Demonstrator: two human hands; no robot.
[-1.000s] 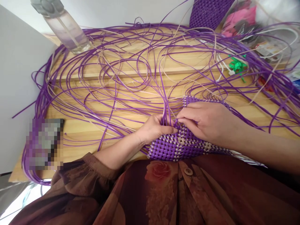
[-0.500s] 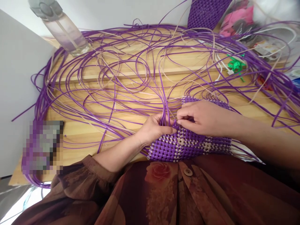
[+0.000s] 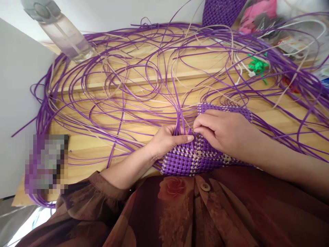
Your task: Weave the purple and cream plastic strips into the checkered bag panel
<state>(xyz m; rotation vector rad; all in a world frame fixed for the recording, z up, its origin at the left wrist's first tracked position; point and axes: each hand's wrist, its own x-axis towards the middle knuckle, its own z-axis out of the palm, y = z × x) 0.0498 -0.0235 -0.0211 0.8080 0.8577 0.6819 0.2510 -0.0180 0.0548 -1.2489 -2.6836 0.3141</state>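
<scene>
A purple and cream woven piece lies at the table's near edge, against my body. My left hand grips its left end, thumb pressed on the weave, fingers closed round the upright purple strands. My right hand rests on top of the piece, fingertips pinched on a purple strand right beside my left thumb. Long loose purple and cream strips fan out from the piece over the wooden table.
A clear bottle with a grey cap stands at the back left. Another purple woven piece stands at the back. A green ribbon bow, white cable and pink items lie at the back right. A blurred patch sits at the left.
My right fingertips have worked the strand closer to my left thumb. The woven piece has shifted slightly left and up with both hands.
</scene>
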